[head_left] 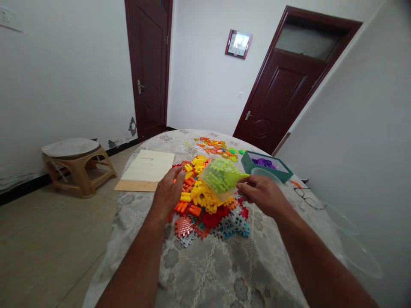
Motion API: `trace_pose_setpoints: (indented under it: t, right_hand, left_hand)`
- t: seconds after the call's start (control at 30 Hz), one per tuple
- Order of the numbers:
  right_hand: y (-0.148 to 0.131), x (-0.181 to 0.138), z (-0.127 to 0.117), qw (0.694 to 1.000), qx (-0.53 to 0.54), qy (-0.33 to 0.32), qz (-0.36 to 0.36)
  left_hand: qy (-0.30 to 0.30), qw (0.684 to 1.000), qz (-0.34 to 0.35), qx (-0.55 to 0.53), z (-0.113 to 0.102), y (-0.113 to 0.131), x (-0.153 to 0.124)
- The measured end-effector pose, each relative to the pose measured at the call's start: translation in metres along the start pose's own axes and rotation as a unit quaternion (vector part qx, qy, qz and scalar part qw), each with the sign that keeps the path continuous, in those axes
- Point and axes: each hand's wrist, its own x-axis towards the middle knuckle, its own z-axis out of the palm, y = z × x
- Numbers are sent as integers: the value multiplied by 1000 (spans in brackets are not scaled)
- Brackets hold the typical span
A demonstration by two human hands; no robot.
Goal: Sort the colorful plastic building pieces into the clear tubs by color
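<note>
My right hand (261, 194) pinches a clear plastic bag of light green toy pieces (221, 176) and holds it tilted above a heap of plastic building pieces (205, 205). The heap is yellow and orange on top, with red, grey and blue lattice pieces at its near edge. My left hand (168, 190) rests at the heap's left side, fingers curled and touching the orange and yellow pieces. Whether it holds one is hidden.
A round table with a lace-pattern cloth (208, 265) carries everything. A teal box with purple pieces (266, 164) stands at the right, loose coloured pieces (218, 147) at the back, a booklet (147, 169) at the left, glasses (308, 199) far right. A stool (75, 162) stands on the floor.
</note>
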Motion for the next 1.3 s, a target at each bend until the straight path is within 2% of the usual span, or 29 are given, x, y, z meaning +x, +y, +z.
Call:
trace_pose_setpoints:
  t: [0.1, 0.27, 0.43, 0.5, 0.57, 0.67, 0.77, 0.83, 0.9, 0.97, 1.03, 1.07, 1.13, 1.23, 1.3]
  right_hand:
    - [-3, 14, 32, 979, 186, -56, 57]
    - [8, 28, 63, 889, 418, -105, 154]
    - [32, 41, 73, 775, 559, -135, 261]
    - [40, 46, 73, 732, 610, -158, 261]
    - [44, 48, 70, 701, 649, -183, 232]
    - [41, 45, 54, 688, 678, -190, 175]
    - [35, 31, 24, 714, 679, -135, 106]
    - [34, 19, -3, 761, 644, -50, 57]
    - [38, 6, -35, 827, 556, 82, 9]
    - [48, -6, -70, 887, 394, 237, -30]
    - [64, -16, -104, 916, 173, 359, -45]
    - [74, -20, -121, 916, 60, 396, -42]
    - [98, -25, -150, 896, -137, 421, -29]
    - [139, -24, -180, 853, -344, 392, 21]
    - [164, -19, -189, 828, -430, 349, 84]
  left_hand:
    - [-5, 1000, 2, -13, 2, -4, 1]
    - [-22, 999, 13, -25, 5, -9, 0]
    - [-41, 999, 23, -15, 12, -12, 2]
    - [-46, 999, 27, -2, 16, -15, 3]
    - [-42, 999, 22, 20, 22, -19, 3]
    - [-26, 996, 49, 64, 32, -27, 2]
    - [-7, 985, 128, 112, 43, -32, -4]
    - [-6, 973, 179, 146, 50, -33, -9]
    - [-12, 960, 215, 179, 57, -33, -13]
    - [-14, 949, 238, 209, 62, -34, -15]
    - [-22, 937, 258, 234, 66, -37, -14]
    - [-24, 932, 267, 243, 67, -39, -12]
    - [-30, 925, 288, 247, 69, -43, -6]
    - [-32, 918, 316, 238, 68, -48, 1]
    - [-32, 912, 332, 239, 66, -51, 2]
